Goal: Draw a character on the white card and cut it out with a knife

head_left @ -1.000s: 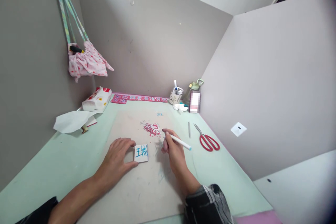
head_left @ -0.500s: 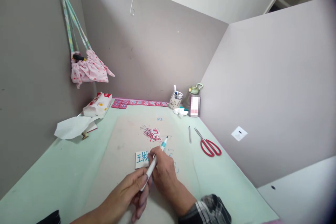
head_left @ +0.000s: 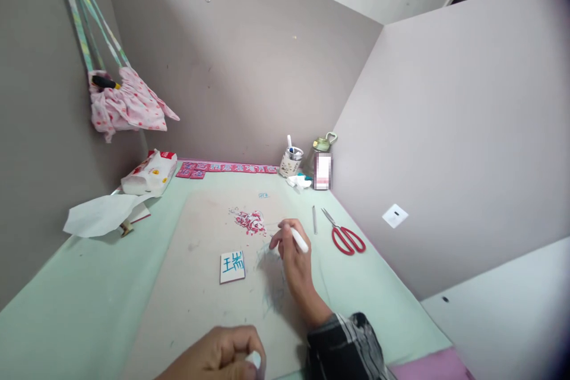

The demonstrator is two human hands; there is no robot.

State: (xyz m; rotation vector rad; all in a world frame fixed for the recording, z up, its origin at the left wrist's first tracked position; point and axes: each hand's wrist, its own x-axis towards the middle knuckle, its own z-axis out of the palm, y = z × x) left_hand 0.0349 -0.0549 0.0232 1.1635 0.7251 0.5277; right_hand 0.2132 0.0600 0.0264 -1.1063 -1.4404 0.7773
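My right hand (head_left: 291,246) is closed round a white marker (head_left: 299,240), held over the grey-beige mat (head_left: 178,285) right of the square tile. Its tip is hidden by my fingers. At the bottom edge, my left hand (head_left: 227,353) is closed on a small whitish piece (head_left: 253,359), perhaps the marker's cap. The white tile (head_left: 232,266) bears a blue character and lies flat on the mat, touched by neither hand. Faint blue marks show on the mat beside my right hand. Behind the tile is a pile of red and white shavings (head_left: 250,221).
Red-handled scissors (head_left: 348,240) and a thin knife (head_left: 314,219) lie at right. A pen cup (head_left: 291,162), a bottle (head_left: 321,145), a row of red tiles (head_left: 236,168) and a tissue pack (head_left: 151,173) stand along the back. White paper (head_left: 104,215) lies left; a pink bag (head_left: 129,101) hangs above.
My hands have separated: the right moved forward and right with the marker, the left down to the bottom edge with the small piece. The tile is now uncovered. The view has shifted slightly.
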